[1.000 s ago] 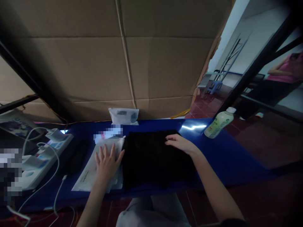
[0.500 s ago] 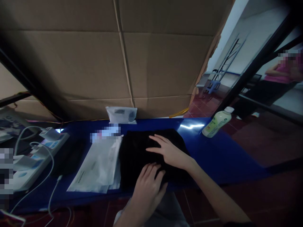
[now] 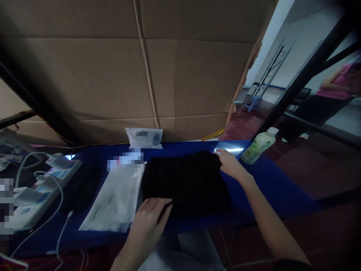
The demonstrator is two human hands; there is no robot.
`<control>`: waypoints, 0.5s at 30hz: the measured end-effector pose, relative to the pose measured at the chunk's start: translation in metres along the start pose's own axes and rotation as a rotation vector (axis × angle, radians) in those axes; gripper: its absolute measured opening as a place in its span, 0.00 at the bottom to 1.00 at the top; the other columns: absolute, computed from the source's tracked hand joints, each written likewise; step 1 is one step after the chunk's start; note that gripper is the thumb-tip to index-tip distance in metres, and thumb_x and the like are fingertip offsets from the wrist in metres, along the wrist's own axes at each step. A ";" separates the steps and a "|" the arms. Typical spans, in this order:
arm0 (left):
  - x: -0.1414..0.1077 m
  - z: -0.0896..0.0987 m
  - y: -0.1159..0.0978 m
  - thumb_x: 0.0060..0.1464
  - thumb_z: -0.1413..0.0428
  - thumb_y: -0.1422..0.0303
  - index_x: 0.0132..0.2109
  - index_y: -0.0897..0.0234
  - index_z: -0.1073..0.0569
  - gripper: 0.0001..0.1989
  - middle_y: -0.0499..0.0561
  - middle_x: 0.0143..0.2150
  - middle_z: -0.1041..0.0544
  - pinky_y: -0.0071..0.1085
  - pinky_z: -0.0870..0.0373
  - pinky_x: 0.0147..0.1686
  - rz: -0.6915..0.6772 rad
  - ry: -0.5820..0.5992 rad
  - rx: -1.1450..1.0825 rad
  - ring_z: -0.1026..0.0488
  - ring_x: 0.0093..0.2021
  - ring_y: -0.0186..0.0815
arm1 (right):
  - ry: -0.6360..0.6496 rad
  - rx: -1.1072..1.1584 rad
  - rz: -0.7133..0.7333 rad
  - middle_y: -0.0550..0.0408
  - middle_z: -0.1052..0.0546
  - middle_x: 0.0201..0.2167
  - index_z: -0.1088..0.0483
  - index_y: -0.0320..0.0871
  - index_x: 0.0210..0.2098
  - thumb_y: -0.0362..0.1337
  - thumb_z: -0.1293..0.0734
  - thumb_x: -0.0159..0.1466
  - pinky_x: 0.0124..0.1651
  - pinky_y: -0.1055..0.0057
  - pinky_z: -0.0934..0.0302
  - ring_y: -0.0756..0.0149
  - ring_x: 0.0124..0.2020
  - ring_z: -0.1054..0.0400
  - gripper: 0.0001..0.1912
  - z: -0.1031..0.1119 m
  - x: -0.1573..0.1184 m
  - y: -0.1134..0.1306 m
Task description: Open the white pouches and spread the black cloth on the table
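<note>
A folded black cloth [image 3: 186,184] lies on the blue table [image 3: 270,184] in front of me. At its near left corner, my left hand [image 3: 153,216] is closed, with a bit of the black cloth between thumb and fingers. My right hand [image 3: 229,162] rests at the cloth's far right edge, its index finger stretched out and the other fingers partly hidden. Left of the cloth lie flat white plastic bags [image 3: 113,203] with small print.
A small white pouch [image 3: 144,138] leans by the cardboard wall [image 3: 197,75]. A green bottle [image 3: 258,146] stands at the right. White power strips [image 3: 39,199] with cables are at the left. A person in pink [image 3: 335,86] is beyond the frame's black bar.
My left hand has moved left to the near left corner, my right hand right to the far right edge. The black cloth now looks flatter and wider at the right.
</note>
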State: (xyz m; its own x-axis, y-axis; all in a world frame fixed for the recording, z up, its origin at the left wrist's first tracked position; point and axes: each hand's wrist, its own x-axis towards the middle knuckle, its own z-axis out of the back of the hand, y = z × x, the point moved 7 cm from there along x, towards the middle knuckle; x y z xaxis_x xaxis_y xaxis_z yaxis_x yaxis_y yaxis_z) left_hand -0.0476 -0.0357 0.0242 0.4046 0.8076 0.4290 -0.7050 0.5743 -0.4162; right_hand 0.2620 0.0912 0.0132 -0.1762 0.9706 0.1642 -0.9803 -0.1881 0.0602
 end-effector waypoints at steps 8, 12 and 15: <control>0.011 0.029 0.052 0.62 0.49 0.60 0.45 0.58 0.26 0.12 0.47 0.37 0.18 0.28 0.27 0.30 0.287 -0.146 0.006 0.21 0.31 0.35 | -0.032 0.130 0.151 0.48 0.52 0.70 0.49 0.52 0.68 0.18 0.43 0.52 0.64 0.54 0.45 0.53 0.70 0.57 0.46 0.011 -0.052 0.033; 0.021 0.043 0.064 0.61 0.51 0.57 0.44 0.59 0.25 0.15 0.48 0.35 0.19 0.28 0.30 0.27 0.336 -0.214 0.072 0.21 0.30 0.37 | -0.064 0.175 0.193 0.51 0.45 0.68 0.30 0.48 0.51 0.22 0.41 0.58 0.65 0.48 0.48 0.53 0.70 0.57 0.25 -0.002 -0.060 0.048; 0.029 0.049 0.072 0.61 0.52 0.55 0.44 0.59 0.26 0.16 0.50 0.36 0.19 0.31 0.27 0.32 0.304 -0.097 0.099 0.21 0.35 0.41 | -0.118 0.291 0.180 0.50 0.35 0.63 0.28 0.45 0.41 0.27 0.41 0.62 0.67 0.46 0.51 0.56 0.68 0.51 0.14 0.004 -0.058 0.047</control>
State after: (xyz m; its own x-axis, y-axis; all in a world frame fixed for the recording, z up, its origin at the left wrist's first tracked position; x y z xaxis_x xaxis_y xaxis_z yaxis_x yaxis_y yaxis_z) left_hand -0.1153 0.0225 0.0454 0.1133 0.9207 0.3734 -0.8399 0.2895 -0.4590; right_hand 0.2267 0.0253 0.0108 -0.3151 0.8972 0.3096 -0.8650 -0.4057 0.2952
